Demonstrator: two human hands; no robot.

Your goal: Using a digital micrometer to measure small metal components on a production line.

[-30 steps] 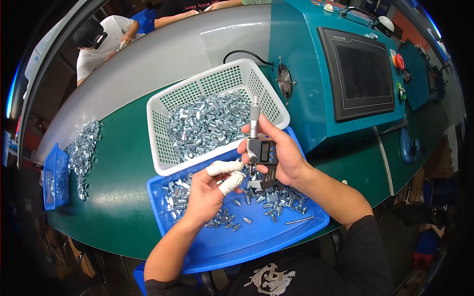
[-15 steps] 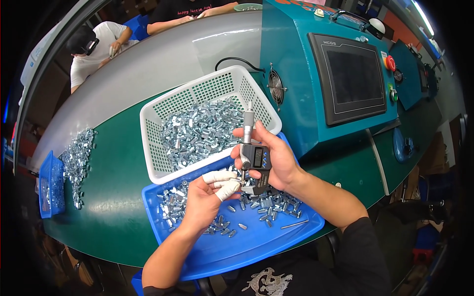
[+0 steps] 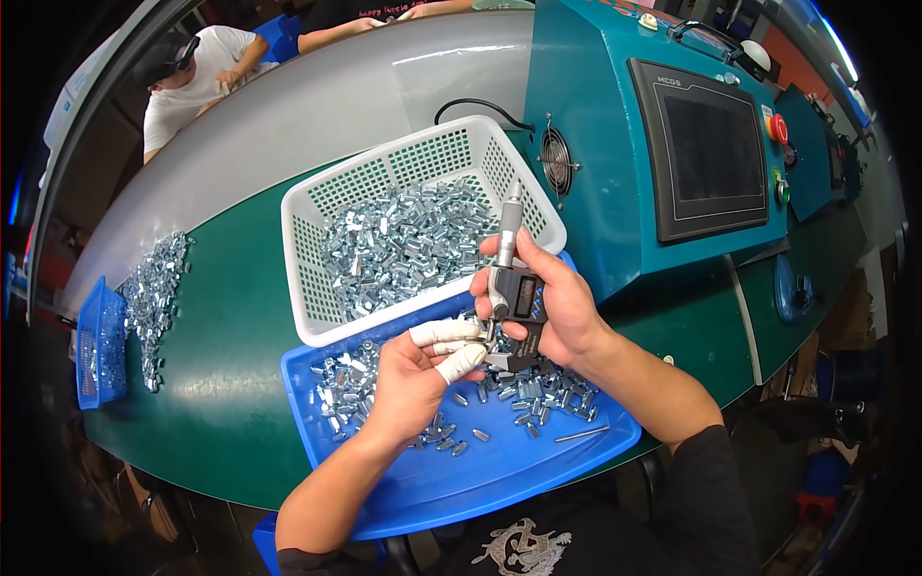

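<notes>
My right hand [image 3: 574, 322] is wrapped round a digital micrometer [image 3: 525, 297], its silver thimble pointing up and away and its small display facing up. My left hand [image 3: 408, 384], with white covers on some fingertips, is pinched at the micrometer's jaws on a small metal fitting [image 3: 489, 334], mostly hidden by the fingers. Whether the jaws touch the fitting cannot be made out. Both hands are above a blue tray [image 3: 432, 494] with many loose, shiny metal fittings [image 3: 346, 389] and a thin metal rod [image 3: 582, 434].
Behind the tray stands a white perforated basket [image 3: 300, 298] full of similar fittings. A teal machine [image 3: 595, 173] with a screen is at right. More fittings [image 3: 154, 298] lie at far left by a small blue basket [image 3: 88, 346]. A person in white [image 3: 197, 86] sits across the table.
The whole view has shifted, so the scene sits slightly further right. My hands stay together at the micrometer; the left fingertips look a little further apart round the fitting.
</notes>
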